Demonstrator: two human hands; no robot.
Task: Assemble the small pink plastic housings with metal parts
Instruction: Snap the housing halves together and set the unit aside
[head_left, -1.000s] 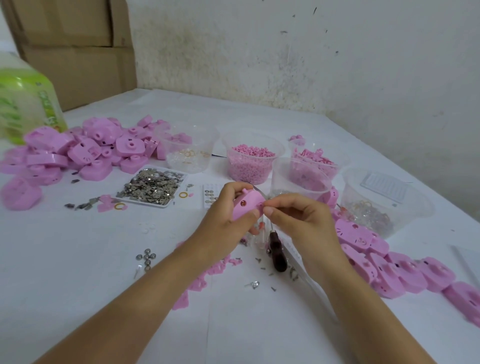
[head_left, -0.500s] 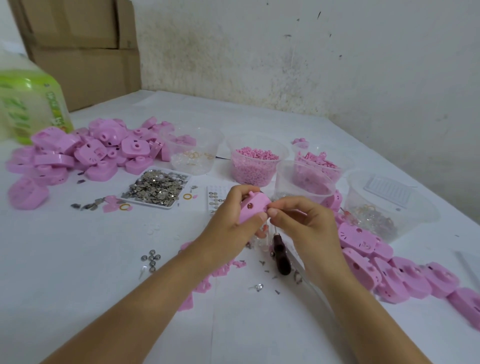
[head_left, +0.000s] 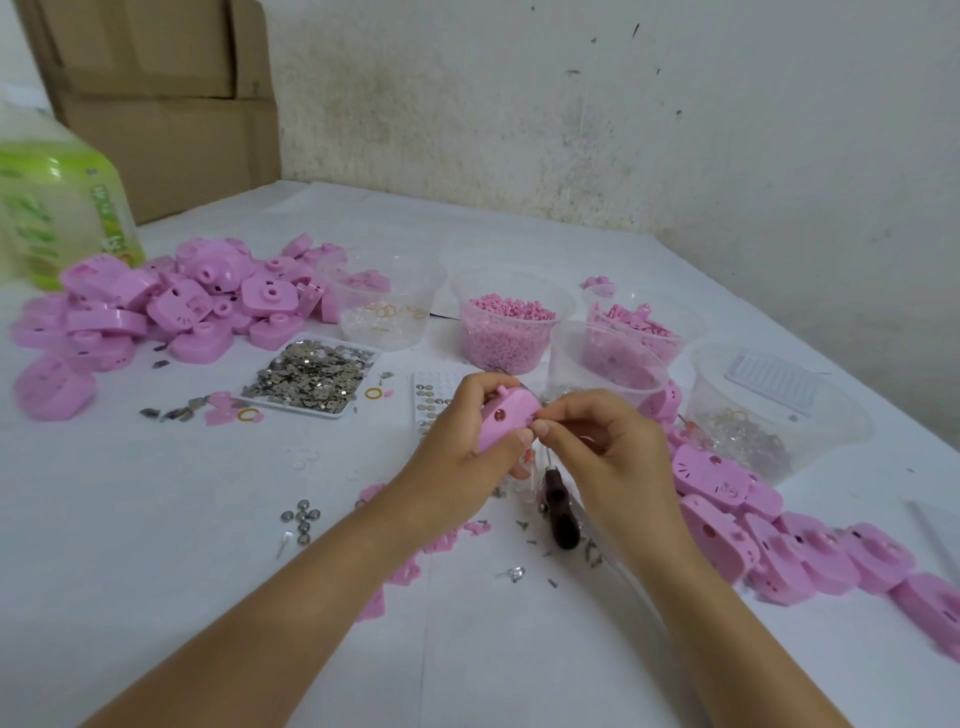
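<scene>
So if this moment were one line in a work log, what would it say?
left hand: grips pink housing | right hand: pinches at its edge, part unseen | dark-handled tool: lies on table

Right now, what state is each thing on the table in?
housing, held up, gripped by left hand.
right hand, pinches housing's edge.
screwdriver, lying on table, untouched.
bead tub, upright, nearly full.
tray, heaped with metal parts.
left pile, loose, jumbled.

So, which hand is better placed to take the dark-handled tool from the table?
Probably the right hand: the dark-handled tool lies just beneath it, and it only pinches the edge of the pink housing, which the left hand grips.
</scene>
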